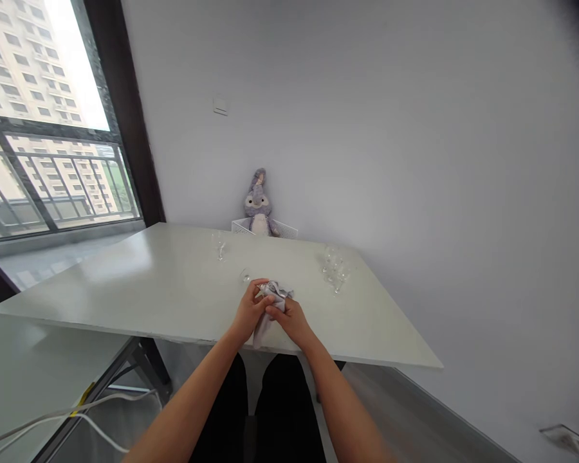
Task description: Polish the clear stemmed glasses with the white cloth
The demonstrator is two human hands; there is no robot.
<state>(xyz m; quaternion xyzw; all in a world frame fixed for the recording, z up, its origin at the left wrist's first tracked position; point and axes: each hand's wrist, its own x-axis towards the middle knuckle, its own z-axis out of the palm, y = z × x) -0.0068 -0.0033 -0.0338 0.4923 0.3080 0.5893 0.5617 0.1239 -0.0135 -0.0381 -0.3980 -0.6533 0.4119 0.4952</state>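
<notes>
Close to the table's front edge, my left hand (251,310) and my right hand (293,320) are together, both closed on a light grey cloth (275,292). The cloth is bunched between the fingers, and one end hangs toward the table edge. A small clear glass piece (245,276) shows just beyond my left fingers; I cannot tell whether it is held or stands on the table. Anything inside the cloth is hidden. Farther back stands a clear stemmed glass (220,247). To the right, several clear glasses (334,269) are grouped close together.
The white table (174,283) reaches the wall. Behind its far edge, a grey plush rabbit (258,206) sits in a white basket (287,230). Lower left are another table (38,373) and white cables (96,402). A window (53,154) is at left.
</notes>
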